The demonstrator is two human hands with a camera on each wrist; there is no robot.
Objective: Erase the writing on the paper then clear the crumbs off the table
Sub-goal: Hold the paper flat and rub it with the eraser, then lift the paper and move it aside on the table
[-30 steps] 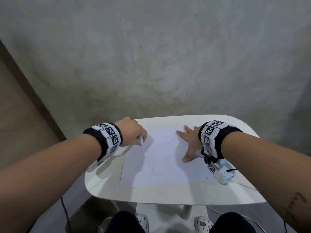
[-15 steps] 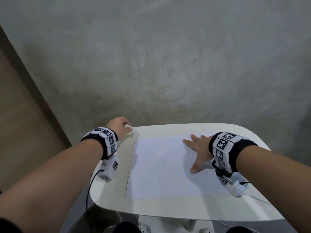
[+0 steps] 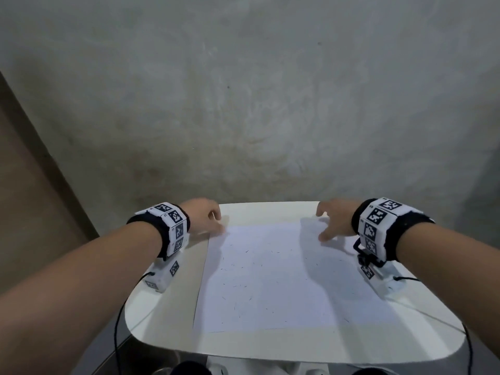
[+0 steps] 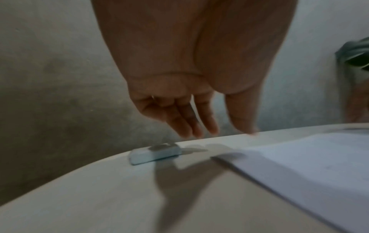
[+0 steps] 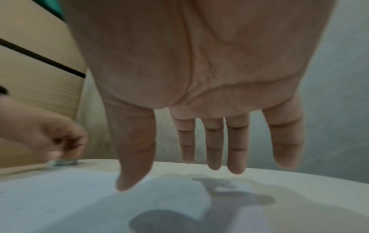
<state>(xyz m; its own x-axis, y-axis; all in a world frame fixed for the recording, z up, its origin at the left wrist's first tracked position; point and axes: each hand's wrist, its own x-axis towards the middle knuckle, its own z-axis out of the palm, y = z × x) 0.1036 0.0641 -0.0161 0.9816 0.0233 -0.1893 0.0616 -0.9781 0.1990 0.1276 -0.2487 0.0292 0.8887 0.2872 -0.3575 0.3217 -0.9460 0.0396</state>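
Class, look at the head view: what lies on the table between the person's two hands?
The paper, dotted with eraser crumbs, spans between left hand and right hand.

Pale counter, white paper, grey wall

The counter [image 3: 167, 307] is seen in off-white cream, and the paper [image 3: 265, 280] on it in plain white with a faint bluish cast, speckled with small dark crumbs [image 3: 246, 251]. A pale blue-grey eraser [image 4: 154, 153] with a darker grey patch on top is shown in the left wrist view. Each wrist is wrapped in a black band [image 3: 147, 221] overlaid with white panels printed in black square-code patterns [image 3: 374, 216]. The wall [image 3: 243, 104] is rendered in mottled grey with brownish stains lower down. Light wood-grain panelling [image 5: 36, 66] crossed by a black line is seen in the right wrist view, with a green patch [image 5: 60, 9] above it.
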